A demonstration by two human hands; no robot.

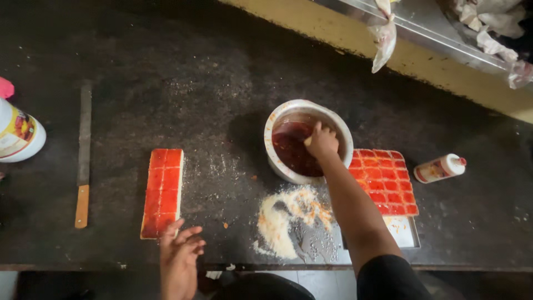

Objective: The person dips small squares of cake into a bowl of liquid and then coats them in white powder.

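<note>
Head view: looked down on a dark table [194,83]. Saw the right hand [321,141] reaching out and down into a round white bowl [271,130], which stood near the middle of the table. Found thick red sauce [293,154] in that bowl, with the right fingers [325,133] bunched close together just over it and touching it. Noticed a small pale bit at their tips, but could not tell what it was or whether it was really held. Saw the left hand [180,250] low at the near edge of the table, fingers spread wide open and holding nothing. Found a long red slab [162,191] just past those open fingers, almost touching them, with its long side running straight away from the person. Put the left hand much nearer to that slab than the right hand, which was well apart from it. Spotted a second red slab cut into little squares [386,180] just to the right of the bowl, beside the right arm, on a metal tray [408,233]. Saw a heap of pale crumbs [283,219] in front of the bowl. Also saw a long knife [83,166] far left and a small bottle [441,168] lying on its side far right.
</note>
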